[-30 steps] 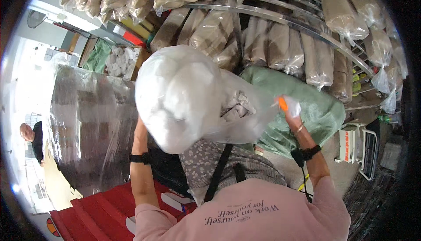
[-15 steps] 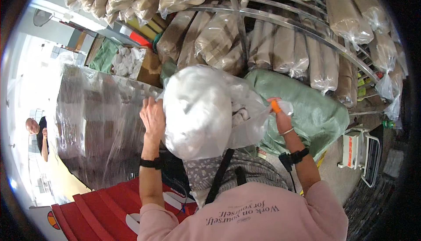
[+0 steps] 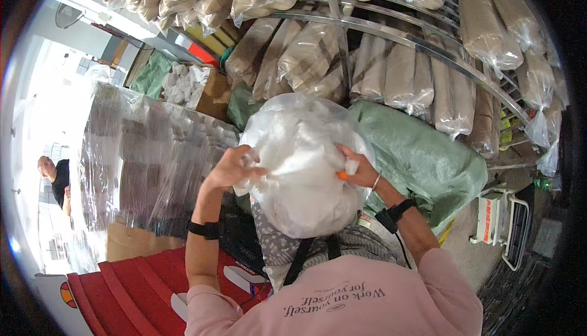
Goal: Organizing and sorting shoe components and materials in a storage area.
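Observation:
A big, bulging clear plastic bag (image 3: 299, 204) full of soft white stuff sits in front of my body. Its film is gathered and wrinkled between my hands. My left hand (image 3: 231, 168) is closed on the bag's film at the left side, index finger reaching inward. At the right side, my right hand (image 3: 364, 169) pinches a crumpled bit of the same bag between thumb and fingers. Something small and orange (image 3: 342, 176) shows at that thumb; I cannot tell whether it is worn or held. Both wrists carry black straps with small devices.
A green wrapped bundle (image 3: 422, 158) lies right of the bag. Film-wrapped stacked boxes (image 3: 159, 158) stand left. Metal racks (image 3: 422, 42) with long plastic-wrapped brown rolls are ahead. An open carton (image 3: 211, 94), a red ribbed surface (image 3: 134, 287), a white step stool (image 3: 498, 220) and another person (image 3: 60, 180) are around.
Both hands have moved inward over the bag, the right one leftward from the outstretched film. The opening that showed grey-white contents is now gathered, and the bag looks rounder.

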Motion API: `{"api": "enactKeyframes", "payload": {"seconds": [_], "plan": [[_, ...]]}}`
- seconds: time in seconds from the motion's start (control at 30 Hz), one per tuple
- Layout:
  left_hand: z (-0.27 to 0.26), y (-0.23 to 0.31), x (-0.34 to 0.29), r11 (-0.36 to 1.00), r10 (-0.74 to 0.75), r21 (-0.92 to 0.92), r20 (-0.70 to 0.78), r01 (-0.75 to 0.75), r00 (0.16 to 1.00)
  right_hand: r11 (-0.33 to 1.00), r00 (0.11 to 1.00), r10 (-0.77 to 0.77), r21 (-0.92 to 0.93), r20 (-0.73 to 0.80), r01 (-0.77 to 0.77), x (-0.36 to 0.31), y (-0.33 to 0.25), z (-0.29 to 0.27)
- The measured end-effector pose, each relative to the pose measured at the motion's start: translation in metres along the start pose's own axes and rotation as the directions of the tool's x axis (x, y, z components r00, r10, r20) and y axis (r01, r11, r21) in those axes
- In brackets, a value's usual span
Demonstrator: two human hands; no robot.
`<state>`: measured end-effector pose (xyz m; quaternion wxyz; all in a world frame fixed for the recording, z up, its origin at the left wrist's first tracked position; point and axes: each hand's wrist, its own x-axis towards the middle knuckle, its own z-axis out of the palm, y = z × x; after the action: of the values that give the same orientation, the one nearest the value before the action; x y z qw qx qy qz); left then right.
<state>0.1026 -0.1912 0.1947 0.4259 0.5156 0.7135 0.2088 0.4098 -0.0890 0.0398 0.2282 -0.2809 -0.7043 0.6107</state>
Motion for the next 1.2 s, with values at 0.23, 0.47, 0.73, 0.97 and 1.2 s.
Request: {"api": "enactKeyframes", "payload": {"seconds": [0.23,0.47,0.73,0.97,1.2], "plan": [[-0.005,0.048,-0.010,0.850,-0.002,-0.471,-0.455,-0.238,0.891,0.947,0.954,-0.258,-0.156,0.153,0.282,0.064,0.023,0.014],[-0.011,0.004,0.005,0.963,-0.028,-0.213,-0.684,-0.164,0.729,0.612,0.888,-0.162,-0.662,0.431,0.433,0.073,0.027,-0.002],[0.005,0.050,0.024,0.765,0.127,-0.532,-0.427,-0.363,0.895,0.530,0.869,-0.157,-0.703,0.468,0.475,0.093,-0.017,0.021],[0.074,0.029,-0.013,0.628,0.339,0.664,0.236,-0.406,0.910,0.898,0.942,-0.262,-0.306,0.209,0.318,0.089,0.019,0.005],[0.095,-0.010,0.046,0.653,0.423,0.748,-0.228,-0.120,0.877,0.905,0.937,-0.297,-0.368,-0.182,0.215,0.007,0.022,-0.072]]}}
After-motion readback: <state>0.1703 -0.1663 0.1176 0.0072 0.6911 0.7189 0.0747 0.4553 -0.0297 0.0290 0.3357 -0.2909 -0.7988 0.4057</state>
